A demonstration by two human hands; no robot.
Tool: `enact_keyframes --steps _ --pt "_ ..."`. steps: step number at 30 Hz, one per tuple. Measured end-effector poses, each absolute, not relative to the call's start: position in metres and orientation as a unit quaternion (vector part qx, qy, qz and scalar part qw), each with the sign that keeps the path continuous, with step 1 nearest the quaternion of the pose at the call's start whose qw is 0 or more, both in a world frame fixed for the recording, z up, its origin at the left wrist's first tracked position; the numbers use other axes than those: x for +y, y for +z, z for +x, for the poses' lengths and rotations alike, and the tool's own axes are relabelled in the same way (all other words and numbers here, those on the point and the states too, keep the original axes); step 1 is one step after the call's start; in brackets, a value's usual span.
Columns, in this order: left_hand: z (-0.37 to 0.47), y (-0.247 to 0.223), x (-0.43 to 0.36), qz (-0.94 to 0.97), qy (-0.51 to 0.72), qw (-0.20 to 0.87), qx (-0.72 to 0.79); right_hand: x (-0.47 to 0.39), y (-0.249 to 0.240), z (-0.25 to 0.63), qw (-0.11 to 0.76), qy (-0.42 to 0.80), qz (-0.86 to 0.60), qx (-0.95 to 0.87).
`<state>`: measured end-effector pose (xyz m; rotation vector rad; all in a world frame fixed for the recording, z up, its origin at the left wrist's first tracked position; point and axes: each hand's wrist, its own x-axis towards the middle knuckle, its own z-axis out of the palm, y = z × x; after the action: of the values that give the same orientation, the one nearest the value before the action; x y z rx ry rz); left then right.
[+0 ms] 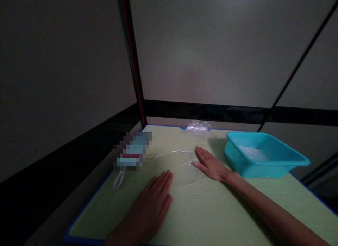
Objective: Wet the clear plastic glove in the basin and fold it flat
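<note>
Smoothing the clear plastic sheet (182, 170) appears to be the step in hand. The sheet lies on the worktop (211, 207), just below the centre of the frame, between the two hands. The left hand (151, 203), at the lower centre, is palm down, its fingertips at or near the sheet's left edge; exact contact cannot be told. The right hand (210, 165), right of centre, is flat against the sheet's right side. Grip state, both hands: wide, fingers extended and nearly together, holding nothing visible.

For a good result, anchor one side with light, even palm pressure and stroke the other hand outward. Work along the visible creases, not across them; thin plastic is likely to bunch if pushed inward. Keep the right forearm clear of the blue basin (261, 170) at the right of the frame. Avoid dragging the crumpled plastic (199, 128) at the worktop's far edge.
</note>
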<state>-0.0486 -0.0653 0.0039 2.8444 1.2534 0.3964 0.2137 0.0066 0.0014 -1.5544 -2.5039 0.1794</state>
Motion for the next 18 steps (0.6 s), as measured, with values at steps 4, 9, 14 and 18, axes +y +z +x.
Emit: enact_keyframes --steps 4,9,14,18 --pt "-0.039 0.001 -0.077 0.902 0.114 -0.014 0.416 0.026 0.003 0.218 0.084 0.083 -0.472 -0.874" --pt "-0.025 -0.004 -0.089 0.884 0.130 -0.028 0.448 0.041 0.006 0.217 0.124 0.156 -0.423 -0.884" --pt "-0.021 -0.002 -0.093 0.873 0.157 -0.017 0.462 0.043 0.014 0.218 0.192 0.202 -0.431 -0.858" --pt "-0.028 0.005 -0.090 0.885 0.155 0.000 0.440 0.041 0.024 0.219 0.299 0.240 -0.481 -0.788"
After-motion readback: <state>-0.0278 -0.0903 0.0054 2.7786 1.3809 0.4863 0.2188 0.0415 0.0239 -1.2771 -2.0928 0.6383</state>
